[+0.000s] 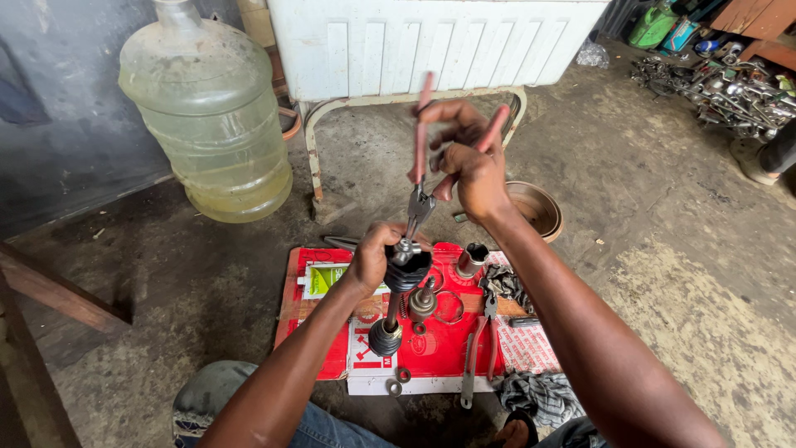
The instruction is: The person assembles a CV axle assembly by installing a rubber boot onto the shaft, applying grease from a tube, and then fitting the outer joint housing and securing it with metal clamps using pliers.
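The drive shaft (391,309) stands nearly upright over the red printed sheet (439,340) on the floor, its black rubber boot (406,270) near the top and a smaller boot (385,337) lower down. The left hand (373,253) is closed around the shaft just beside the upper boot, steadying it. The right hand (464,158) is wrapped around the red handles of the pliers (419,195), which are spread apart, the nose pointing down onto the metal end of the shaft. To do this well, I judge the shaft should stay vertical and firmly braced, with the plier tips seated squarely before the handles are worked, so they do not slip off. On the sheet lie a metal joint piece (471,260), a ring (448,307) and a second pair of pliers (479,353). Behind stands a large clear water bottle (207,116), tilted, holding a shallow layer of yellowish liquid. A round metal bowl (537,207) sits near the right forearm; its contents cannot be made out.
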